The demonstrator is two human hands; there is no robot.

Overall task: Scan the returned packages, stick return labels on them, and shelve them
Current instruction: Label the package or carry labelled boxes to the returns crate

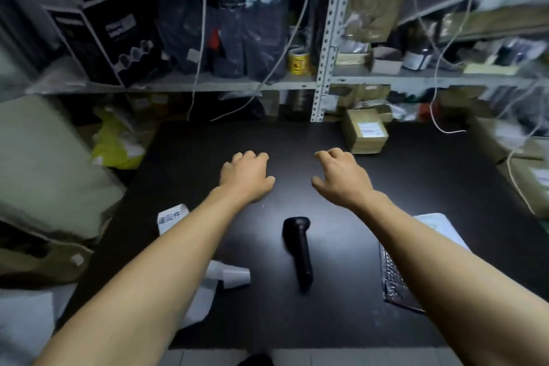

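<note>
Both hands, left hand [246,174] and right hand [341,177], are held empty and loosely curled over the black tabletop [416,187]; the black handheld plastic scanner [298,249] lying between the forearms should be gripped by its handle before the brown cardboard package [365,135] is reached.

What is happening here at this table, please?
A person stands at a black table in a stockroom. Both hands, the left hand and the right hand, reach forward over it with loosely curled fingers and hold nothing. A black handheld scanner lies untouched between the forearms. White labels lie by the left arm, a bubble mailer by the right. Cardboard boxes wait at the far edge, under metal shelves.
</note>
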